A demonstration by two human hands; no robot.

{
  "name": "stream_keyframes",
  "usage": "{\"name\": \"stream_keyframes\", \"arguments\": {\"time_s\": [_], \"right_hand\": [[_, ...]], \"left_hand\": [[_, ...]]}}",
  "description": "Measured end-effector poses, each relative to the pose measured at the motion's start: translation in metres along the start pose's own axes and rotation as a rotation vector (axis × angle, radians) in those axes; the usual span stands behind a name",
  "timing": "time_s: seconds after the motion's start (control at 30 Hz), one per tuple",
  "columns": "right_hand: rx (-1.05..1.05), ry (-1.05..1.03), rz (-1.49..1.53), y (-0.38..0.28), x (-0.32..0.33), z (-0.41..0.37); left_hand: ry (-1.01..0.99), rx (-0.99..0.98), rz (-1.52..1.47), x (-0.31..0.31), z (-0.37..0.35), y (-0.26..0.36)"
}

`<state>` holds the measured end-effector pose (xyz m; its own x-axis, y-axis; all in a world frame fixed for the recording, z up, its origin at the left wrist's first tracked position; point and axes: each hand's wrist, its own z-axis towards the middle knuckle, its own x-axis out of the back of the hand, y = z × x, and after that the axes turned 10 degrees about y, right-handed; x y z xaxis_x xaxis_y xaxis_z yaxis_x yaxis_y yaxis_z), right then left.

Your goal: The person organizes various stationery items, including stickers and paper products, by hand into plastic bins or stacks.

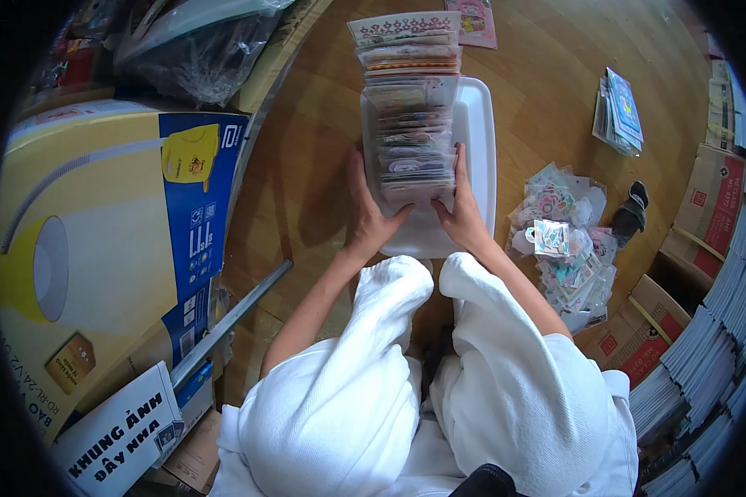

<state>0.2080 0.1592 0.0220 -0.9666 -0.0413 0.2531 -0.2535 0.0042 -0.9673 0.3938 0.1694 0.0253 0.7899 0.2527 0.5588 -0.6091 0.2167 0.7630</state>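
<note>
A long row of thin sticker packets in clear sleeves (414,120) stands on edge, running away from me over a white plastic tray (482,132). Its far end reaches beyond the tray's far rim. My left hand (371,217) presses along the left side of the row's near end, thumb on the front packet. On the opposite side, my right hand (466,217) does the same, fingers stretched along the packets and thumb on the front face. Between them the two hands clasp the near packets. The packets' undersides are hidden.
A pink packet (475,23) lies beyond the row. To the right are a small pile of packets (618,114), a loose heap of stickers (565,248) and a dark object (630,214). A large lamp box (116,248) and a metal bar (232,325) flank the left; cartons (638,325) line the right.
</note>
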Motion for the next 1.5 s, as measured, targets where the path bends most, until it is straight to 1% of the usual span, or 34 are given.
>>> {"name": "stream_keyframes", "arguments": {"time_s": [0.03,0.13,0.23,0.33,0.43,0.53,0.63,0.73,0.83,0.93,1.03,1.13,1.27,1.33,1.47,1.5], "right_hand": [[0.015,-0.006,-0.006,-0.002,0.0,0.001],[0.018,0.0,-0.04,-0.001,0.0,0.001],[0.023,0.003,-0.055,0.004,-0.003,0.0],[0.054,0.002,-0.06,0.005,-0.003,0.0],[0.076,0.004,-0.064,0.006,-0.002,0.0],[0.086,0.006,-0.071,0.004,-0.002,0.001],[0.08,-0.006,-0.093,0.002,0.0,0.001],[0.047,-0.008,-0.072,0.003,-0.002,0.0],[0.029,-0.011,-0.029,0.006,-0.003,0.0],[0.012,-0.024,-0.02,0.012,-0.004,-0.001],[-0.01,-0.018,-0.048,0.008,-0.003,-0.002],[-0.009,0.001,-0.061,0.01,-0.005,-0.003],[0.03,0.013,-0.13,0.015,-0.005,-0.007],[0.003,-0.008,-0.27,0.005,0.001,-0.006],[-0.029,-0.011,-0.461,0.004,-0.001,-0.008],[-0.021,0.006,-0.446,0.005,-0.002,-0.008]], "left_hand": [[-0.017,-0.013,0.015,0.003,0.008,0.005],[-0.171,-0.225,0.151,0.019,0.045,0.024],[-0.376,-0.27,0.231,0.017,0.071,0.039],[-0.394,-0.37,0.275,0.016,0.075,0.037],[-0.36,-0.367,0.409,0.016,0.077,0.047],[-0.308,-0.353,0.353,0.009,0.074,0.054],[-0.378,-0.336,0.228,-0.001,0.065,0.049],[-0.38,-0.416,0.346,-0.003,0.07,0.04],[-0.407,-0.404,0.304,-0.004,0.075,0.038],[-0.395,-0.391,0.212,0.01,0.066,0.038],[-0.217,-0.217,0.305,0.017,0.032,0.017],[-0.238,0.029,0.331,0.017,0.012,0.003],[-0.202,0.06,0.369,0.005,0.011,0.001],[-0.212,0.094,0.358,0.003,0.018,0.011],[-0.18,0.045,0.391,0.003,0.009,0.015],[-0.171,0.036,0.392,0.003,0.006,0.014]]}}
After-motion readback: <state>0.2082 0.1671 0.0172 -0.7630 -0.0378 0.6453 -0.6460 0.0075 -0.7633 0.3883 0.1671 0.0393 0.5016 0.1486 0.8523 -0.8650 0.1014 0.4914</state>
